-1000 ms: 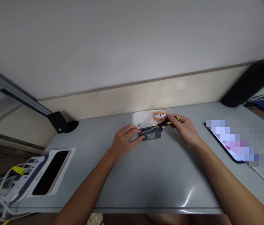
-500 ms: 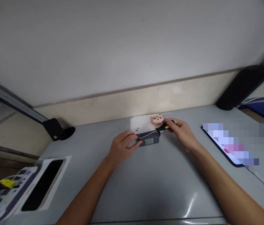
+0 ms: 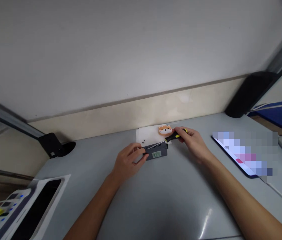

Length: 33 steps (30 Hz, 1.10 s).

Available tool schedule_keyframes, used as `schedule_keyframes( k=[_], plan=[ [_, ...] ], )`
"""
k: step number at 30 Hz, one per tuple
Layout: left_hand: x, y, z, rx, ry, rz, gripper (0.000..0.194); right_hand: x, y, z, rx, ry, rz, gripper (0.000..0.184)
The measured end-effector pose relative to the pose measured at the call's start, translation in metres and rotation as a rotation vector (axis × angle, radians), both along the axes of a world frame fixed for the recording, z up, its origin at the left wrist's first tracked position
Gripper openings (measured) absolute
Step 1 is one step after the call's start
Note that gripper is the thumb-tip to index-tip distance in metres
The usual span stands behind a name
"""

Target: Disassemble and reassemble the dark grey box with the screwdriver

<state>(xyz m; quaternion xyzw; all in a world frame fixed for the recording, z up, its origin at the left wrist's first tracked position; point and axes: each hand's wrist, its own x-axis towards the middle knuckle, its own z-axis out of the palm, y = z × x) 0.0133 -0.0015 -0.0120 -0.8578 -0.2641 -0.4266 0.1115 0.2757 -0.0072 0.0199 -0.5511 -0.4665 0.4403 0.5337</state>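
Observation:
A dark grey box (image 3: 160, 153) with vent slots and a pale label stands on the grey desk. Its left end is pinched between the fingers and thumb of my left hand (image 3: 130, 160). My right hand (image 3: 193, 144) is closed round the black and yellow handle of a screwdriver (image 3: 172, 136). The shaft slants down to the left along the slotted top of the box, its tip close to my left fingers; whether it sits in a screw I cannot tell. Behind the box, small dark screws (image 3: 143, 141) lie on white paper (image 3: 149, 134) near an orange dog-face case (image 3: 165, 130).
On the right lies a lit tablet-like device (image 3: 241, 156), partly blurred out, with a white cable. At left are a black phone (image 3: 38, 208) on white paper and a power strip (image 3: 13, 213) with plugs. A wall (image 3: 121, 113) bounds the desk's back.
The camera view has shifted a little, so most things sit slightly further left. Both hands keep their holds on the box and screwdriver.

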Motion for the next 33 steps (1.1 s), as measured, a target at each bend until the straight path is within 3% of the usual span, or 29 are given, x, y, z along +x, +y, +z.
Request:
schedule_keyframes(
  k=[9, 16, 24, 33],
  plan=[
    [0.000, 0.000, -0.003, -0.155, -0.004, -0.087, 0.004, 0.001, 0.004, -0.005, -0.050, 0.079, -0.108, 0.043],
    [0.000, -0.001, -0.006, -0.188, -0.030, -0.106, 0.005, -0.004, 0.009, -0.018, -0.016, 0.094, -0.184, 0.050],
    [-0.003, 0.002, -0.005, -0.171, -0.046, -0.127, 0.010, -0.022, 0.010, -0.029, -0.016, 0.108, -0.043, 0.059],
    [-0.007, 0.003, -0.003, -0.124, -0.003, -0.114, 0.010, -0.021, 0.010, -0.029, -0.028, 0.077, -0.021, 0.059]
  ],
)
